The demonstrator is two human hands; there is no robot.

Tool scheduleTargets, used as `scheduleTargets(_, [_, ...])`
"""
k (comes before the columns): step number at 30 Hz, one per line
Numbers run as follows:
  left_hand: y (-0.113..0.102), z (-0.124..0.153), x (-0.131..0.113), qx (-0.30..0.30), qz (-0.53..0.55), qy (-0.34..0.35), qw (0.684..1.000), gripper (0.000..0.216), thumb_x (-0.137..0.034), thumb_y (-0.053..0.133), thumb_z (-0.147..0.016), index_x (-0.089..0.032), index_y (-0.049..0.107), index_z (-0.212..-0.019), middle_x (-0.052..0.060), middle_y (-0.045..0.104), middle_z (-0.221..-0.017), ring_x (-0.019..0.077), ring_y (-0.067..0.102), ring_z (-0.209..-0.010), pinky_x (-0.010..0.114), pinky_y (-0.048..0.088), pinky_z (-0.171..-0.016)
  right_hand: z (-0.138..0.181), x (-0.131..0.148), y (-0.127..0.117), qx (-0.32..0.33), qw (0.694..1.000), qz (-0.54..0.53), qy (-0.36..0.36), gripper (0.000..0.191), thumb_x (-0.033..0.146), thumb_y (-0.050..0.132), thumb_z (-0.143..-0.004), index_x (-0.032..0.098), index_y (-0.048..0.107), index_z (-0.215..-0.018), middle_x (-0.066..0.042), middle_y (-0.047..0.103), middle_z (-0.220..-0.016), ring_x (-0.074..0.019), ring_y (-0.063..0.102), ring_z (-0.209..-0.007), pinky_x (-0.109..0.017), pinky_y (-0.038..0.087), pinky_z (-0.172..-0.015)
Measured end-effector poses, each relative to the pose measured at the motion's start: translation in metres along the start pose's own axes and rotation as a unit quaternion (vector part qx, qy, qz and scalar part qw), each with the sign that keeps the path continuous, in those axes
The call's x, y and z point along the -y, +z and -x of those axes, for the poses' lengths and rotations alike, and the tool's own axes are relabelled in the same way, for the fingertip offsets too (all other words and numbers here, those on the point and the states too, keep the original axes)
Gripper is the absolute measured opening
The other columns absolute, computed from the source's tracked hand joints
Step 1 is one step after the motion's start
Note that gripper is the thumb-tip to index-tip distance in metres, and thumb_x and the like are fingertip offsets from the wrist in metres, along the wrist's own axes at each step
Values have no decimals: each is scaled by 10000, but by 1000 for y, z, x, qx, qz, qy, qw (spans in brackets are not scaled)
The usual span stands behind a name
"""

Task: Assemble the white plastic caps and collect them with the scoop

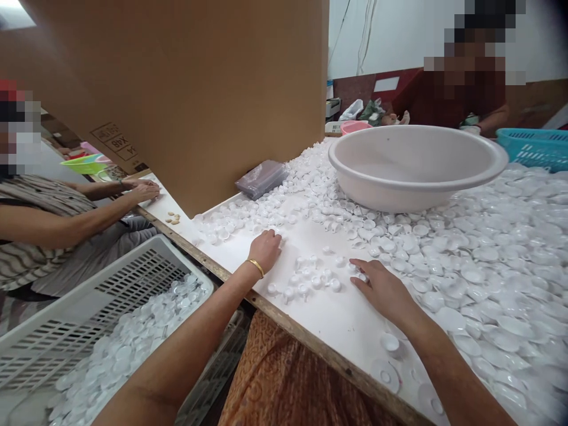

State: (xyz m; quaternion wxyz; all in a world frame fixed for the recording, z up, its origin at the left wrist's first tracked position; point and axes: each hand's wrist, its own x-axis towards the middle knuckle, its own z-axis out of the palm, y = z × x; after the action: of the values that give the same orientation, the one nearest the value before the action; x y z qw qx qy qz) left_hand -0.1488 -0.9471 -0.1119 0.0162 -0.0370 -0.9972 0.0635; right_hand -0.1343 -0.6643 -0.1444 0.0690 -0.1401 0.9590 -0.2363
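My left hand (265, 251) rests over the white tabletop with its fingers curled down. Whatever those fingers may hold is hidden behind them. To its right, my right hand (381, 290) has thumb and forefinger around a small white cup-like piece (361, 276), close to the table surface. Between both hands lies a loose cluster of small white cup-like pieces (316, 278). Beside my right forearm, a wide spread of glossy white saucer-like pieces (474, 272) covers the table. A single white piece (390, 342) and flat round saucers (385, 375) sit near the front edge.
A large white basin (417, 195) stands among the pieces. Behind my left hand are a tall cardboard sheet (199, 89) and a plastic-wrapped packet (261, 178). A white crate (146, 254) of pieces stands lower left. Co-workers sit at left and far right, near a blue basket (532, 142).
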Motion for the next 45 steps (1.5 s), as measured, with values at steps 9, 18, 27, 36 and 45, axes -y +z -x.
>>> scheduleTargets(9, [-33,11,-13,196,-10,74,978,439,-303,616,-680,-148,521,-1079,104,644,-863,264,605,-814,328,443,-671,1,4,-2,0,1000,20,2,397,325,384,-868,234,463,-1247,-77,513,-1104,-164,584,-793,-282,410,-717])
scheduleTargets(18, [-31,-1,-5,148,40,26,988,254,-422,545,-774,-199,661,-816,81,658,-853,236,595,-855,301,417,-710,2,5,-4,2,1000,16,-2,404,312,395,-861,231,460,-1251,-81,511,-1111,-168,580,-790,-283,409,-700])
scheduleTargets(27, [-1,-40,-20,16,76,-61,995,169,-228,462,-826,-169,619,-807,82,589,-944,207,569,-892,289,425,-737,0,1,-2,0,1000,9,-11,398,320,399,-859,239,465,-1244,-78,514,-1104,-162,577,-780,-274,403,-691])
scheduleTargets(36, [6,-59,-33,2,147,-51,988,322,-210,565,-759,-198,555,-1080,84,507,-1055,211,570,-923,296,430,-802,0,3,-3,10,1000,7,-4,413,303,398,-860,243,434,-1266,-77,504,-1109,-156,574,-776,-272,401,-683])
scheduleTargets(45, [8,-89,-44,-24,229,-76,970,359,-217,589,-736,-153,539,-1086,136,474,-1135,269,539,-1005,365,413,-863,1,6,-5,2,1000,11,-10,414,289,397,-867,233,427,-1276,-87,500,-1127,-161,577,-810,-269,408,-708])
